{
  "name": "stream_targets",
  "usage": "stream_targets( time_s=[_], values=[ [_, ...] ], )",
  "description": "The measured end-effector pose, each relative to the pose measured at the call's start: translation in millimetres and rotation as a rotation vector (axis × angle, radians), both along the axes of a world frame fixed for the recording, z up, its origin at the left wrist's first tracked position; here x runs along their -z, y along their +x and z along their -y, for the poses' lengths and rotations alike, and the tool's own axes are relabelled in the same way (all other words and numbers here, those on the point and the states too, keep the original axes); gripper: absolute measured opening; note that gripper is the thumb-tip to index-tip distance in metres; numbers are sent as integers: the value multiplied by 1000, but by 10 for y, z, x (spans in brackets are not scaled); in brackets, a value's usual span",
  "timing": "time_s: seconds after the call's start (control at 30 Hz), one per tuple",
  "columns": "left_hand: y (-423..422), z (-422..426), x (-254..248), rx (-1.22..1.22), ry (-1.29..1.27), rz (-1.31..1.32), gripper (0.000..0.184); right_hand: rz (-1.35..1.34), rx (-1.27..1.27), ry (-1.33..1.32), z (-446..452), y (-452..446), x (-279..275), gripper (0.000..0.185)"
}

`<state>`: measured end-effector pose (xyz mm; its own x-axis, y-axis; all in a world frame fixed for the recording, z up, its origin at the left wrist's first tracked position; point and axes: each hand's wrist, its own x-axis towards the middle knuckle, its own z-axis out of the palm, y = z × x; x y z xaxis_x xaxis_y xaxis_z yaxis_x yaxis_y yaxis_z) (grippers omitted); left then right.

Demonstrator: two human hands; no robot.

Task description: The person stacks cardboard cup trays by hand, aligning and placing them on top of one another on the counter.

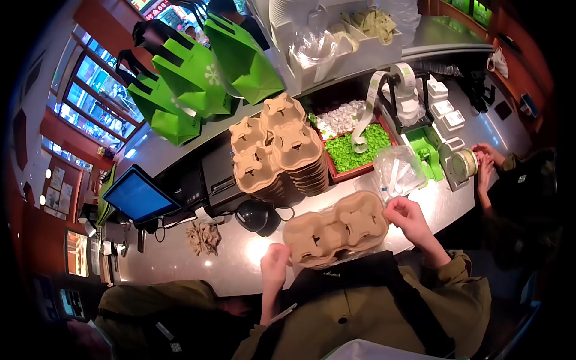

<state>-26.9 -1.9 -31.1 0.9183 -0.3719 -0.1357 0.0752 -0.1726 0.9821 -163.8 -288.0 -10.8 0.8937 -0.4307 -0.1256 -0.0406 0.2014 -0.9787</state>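
A brown pulp cup carrier (336, 230), with clear plastic showing around its edges, lies on the metal counter close to my body. My left hand (275, 262) is at its left end, fingers pressed together at the edge. At the carrier's right end is my right hand (403, 211), its fingers pinched by the upper corner. What each hand pinches is too small to make out. Just beyond the carrier stand tall stacks of similar carriers (297, 144). A clear plastic bag (397, 171) lies past my right hand.
Green bags (192, 90) stand on the raised ledge. A red box holds green pieces (360, 150). Left are a blue-screened monitor (139, 195), crumpled brown paper (204, 237) and a black device (255, 216). A person's hands (485, 162) are at the right; another person stands close at left.
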Motion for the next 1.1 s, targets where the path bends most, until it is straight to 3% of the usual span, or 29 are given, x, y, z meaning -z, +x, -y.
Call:
stream_targets(
  time_s=[0.1,0.2,0.33,0.4,0.63,0.7,0.77,0.83,0.9,0.97,1.03,1.1],
  values=[
    [30,148,-391,-134,-154,191,7,207,9,-241,-144,180,-347,30],
    [334,243,-704,-260,-188,356,6,266,-91,-27,-140,489,-781,39],
    [1083,347,-1193,-261,-191,599,9,587,-64,-259,-34,1451,-1003,36],
    [1588,366,-1193,-238,-175,630,14,559,-17,-480,103,1966,-988,35],
    [2755,692,-511,-224,-26,453,19,136,183,-637,479,3029,-286,31],
    [2707,742,-372,-200,-14,281,20,-17,290,-712,383,2952,-246,29],
    [2617,696,-335,-191,-22,274,22,-104,233,-676,440,2868,-143,33],
    [2564,583,-357,-214,-130,221,25,1,227,-695,529,2739,-60,36],
    [2449,421,-367,-267,-113,342,23,66,73,-641,513,2375,-188,40],
    [2096,274,-465,-314,-189,555,20,227,-114,-770,384,1737,-429,24],
    [1581,96,-448,-401,-196,685,15,161,-147,-776,244,1082,-484,18],
    [858,24,-250,-434,-153,531,6,-81,-45,-609,99,546,-184,15]
  ],
)
